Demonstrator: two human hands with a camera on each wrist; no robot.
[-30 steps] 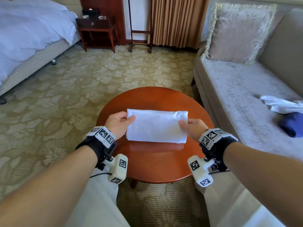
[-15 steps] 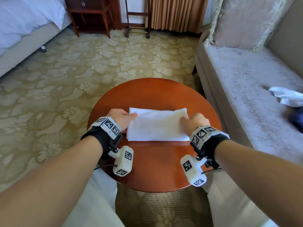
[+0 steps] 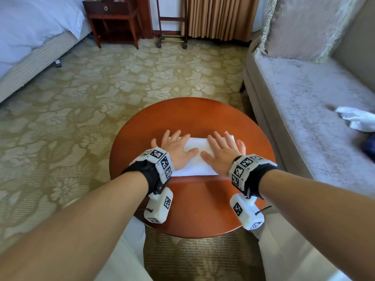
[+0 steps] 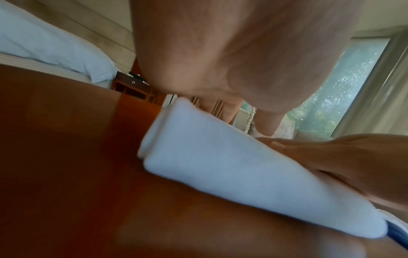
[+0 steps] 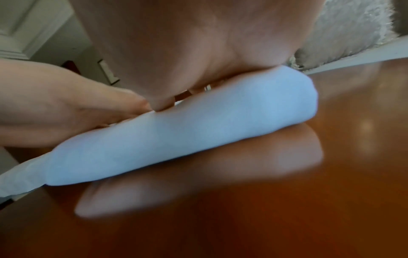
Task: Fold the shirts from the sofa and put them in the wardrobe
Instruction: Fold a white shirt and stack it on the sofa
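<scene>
A folded white shirt [image 3: 197, 147] lies flat on the round wooden table [image 3: 194, 211]. My left hand [image 3: 176, 147] presses on its left half with fingers spread and straight. Beside it my right hand [image 3: 222, 148] lies flat on the right half, thumbs nearly meeting. In the left wrist view the shirt [image 4: 220, 167] appears as a thick white fold under my palm [image 4: 232, 52]. The right wrist view shows the shirt [image 5: 187, 136] squeezed under my right palm [image 5: 187, 43]. On the sofa [image 3: 300, 102] lie a crumpled white garment [image 3: 357, 118] and a dark blue one [image 3: 369, 147] at the right edge.
A cushion [image 3: 304, 27] leans at the sofa's far end. A bed [image 3: 34, 37] stands at the left, with a dark wooden nightstand [image 3: 113, 17] and a wheeled rack [image 3: 172, 21] by the curtains. Patterned carpet [image 3: 101, 88] surrounds the table.
Both hands let go of the shirt's side edges and now lie flat on top of it, fingers spread. The shirt went down from a slight lift onto the table.
</scene>
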